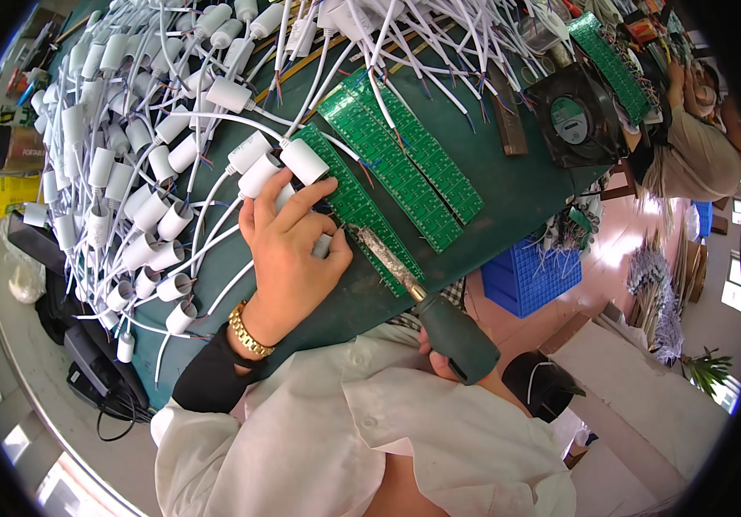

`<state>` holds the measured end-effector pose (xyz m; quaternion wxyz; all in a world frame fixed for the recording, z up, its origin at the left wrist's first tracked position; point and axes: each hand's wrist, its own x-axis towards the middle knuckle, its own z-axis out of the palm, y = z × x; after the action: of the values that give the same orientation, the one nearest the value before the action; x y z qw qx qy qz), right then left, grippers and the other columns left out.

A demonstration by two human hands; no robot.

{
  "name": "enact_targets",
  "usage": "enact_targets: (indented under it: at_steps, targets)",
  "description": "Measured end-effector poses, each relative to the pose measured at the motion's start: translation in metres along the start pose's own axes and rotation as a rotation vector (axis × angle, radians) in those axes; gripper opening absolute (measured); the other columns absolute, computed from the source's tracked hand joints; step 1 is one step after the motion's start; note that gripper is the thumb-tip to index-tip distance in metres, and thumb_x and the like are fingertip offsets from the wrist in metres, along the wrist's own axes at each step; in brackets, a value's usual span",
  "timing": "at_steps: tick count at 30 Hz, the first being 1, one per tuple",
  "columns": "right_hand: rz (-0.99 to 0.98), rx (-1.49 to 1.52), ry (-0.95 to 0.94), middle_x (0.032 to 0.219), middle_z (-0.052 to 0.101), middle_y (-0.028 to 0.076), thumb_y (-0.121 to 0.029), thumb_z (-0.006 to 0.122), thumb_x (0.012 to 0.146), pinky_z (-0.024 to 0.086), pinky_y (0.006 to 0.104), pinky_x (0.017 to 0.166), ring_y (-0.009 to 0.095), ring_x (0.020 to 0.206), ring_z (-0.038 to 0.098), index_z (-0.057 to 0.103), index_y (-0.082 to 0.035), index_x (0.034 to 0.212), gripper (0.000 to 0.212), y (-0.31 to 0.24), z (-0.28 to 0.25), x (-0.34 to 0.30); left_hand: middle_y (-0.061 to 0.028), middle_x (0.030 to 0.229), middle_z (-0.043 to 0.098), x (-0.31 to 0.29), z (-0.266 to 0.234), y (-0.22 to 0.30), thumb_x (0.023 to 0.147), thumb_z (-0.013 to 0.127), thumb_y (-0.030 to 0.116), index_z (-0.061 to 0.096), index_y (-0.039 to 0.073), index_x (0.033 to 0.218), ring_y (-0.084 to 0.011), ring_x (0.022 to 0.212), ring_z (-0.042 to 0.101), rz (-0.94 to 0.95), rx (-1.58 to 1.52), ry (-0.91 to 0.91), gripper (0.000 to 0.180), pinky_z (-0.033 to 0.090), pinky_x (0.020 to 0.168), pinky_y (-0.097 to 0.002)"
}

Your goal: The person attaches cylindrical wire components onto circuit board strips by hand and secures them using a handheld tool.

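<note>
My left hand (291,263), a gold watch at its wrist, is closed around several white cylindrical housings with cables. One such housing (305,162) sticks out past the fingertips, over a narrow green circuit board panel (355,191). My right hand (441,362) grips a soldering iron (458,338) by its dark green handle. The iron's discoloured metal barrel slants up and left across the panel, its tip close to my left fingers. Whether the tip touches the board or a wire is too small to tell. Beyond lie wider green circuit board panels (413,168) side by side.
Cabled white housings (116,177) are heaped across the table's left and far side. A black fan (573,121) stands at the right, near a dark bar (508,116). Beside the table is a blue crate (532,274). Another person (694,151) is at the far right.
</note>
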<state>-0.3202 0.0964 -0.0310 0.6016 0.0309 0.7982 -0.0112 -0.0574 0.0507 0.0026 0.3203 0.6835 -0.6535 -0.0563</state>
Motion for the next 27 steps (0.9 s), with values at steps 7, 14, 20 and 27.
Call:
enact_targets:
  at_steps: [7, 14, 20, 27]
  targets:
    - [-0.43, -0.251, -0.382, 0.091, 0.061, 0.009, -0.03, 0.069, 0.084, 0.049, 0.0281, 0.072, 0.017, 0.083, 0.06, 0.059, 0.0, 0.103, 0.037, 0.005, -0.023, -0.006, 0.0023, 0.118, 0.067, 0.001, 0.001, -0.003, 0.062, 0.072, 0.005, 0.061, 0.009, 0.065, -0.0336, 0.125, 0.048, 0.015, -0.025, 0.02, 0.012, 0.028, 0.1, -0.0565]
    - [-1.119, -0.482, -0.895, 0.1, 0.058, 0.01, -0.044, 0.064, 0.089, 0.05, 0.0306, 0.075, 0.015, 0.089, 0.06, 0.051, -0.001, 0.117, 0.053, -0.001, -0.04, 0.001, 0.0001, 0.12, 0.067, 0.0, 0.0, -0.003, 0.063, 0.071, 0.003, 0.061, 0.008, 0.065, -0.0329, 0.127, 0.047, 0.003, -0.02, 0.0, 0.012, 0.026, 0.104, -0.0532]
    - [-1.156, -0.589, -0.846, 0.099, 0.059, 0.008, -0.048, 0.065, 0.087, 0.05, 0.0311, 0.076, 0.015, 0.087, 0.061, 0.055, -0.002, 0.112, 0.054, -0.006, -0.041, -0.001, 0.0001, 0.12, 0.067, 0.0, 0.0, -0.002, 0.063, 0.071, 0.004, 0.061, 0.009, 0.065, -0.0331, 0.128, 0.047, 0.003, -0.019, -0.001, 0.011, 0.026, 0.105, -0.0536]
    - [-1.188, -0.651, -0.773, 0.097, 0.06, 0.008, -0.049, 0.066, 0.086, 0.05, 0.0306, 0.075, 0.015, 0.086, 0.062, 0.057, -0.003, 0.109, 0.052, -0.006, -0.036, 0.004, 0.0005, 0.12, 0.067, -0.001, 0.0, -0.006, 0.063, 0.071, 0.004, 0.062, 0.009, 0.065, -0.033, 0.127, 0.047, -0.008, -0.028, 0.004, 0.011, 0.026, 0.105, -0.0534]
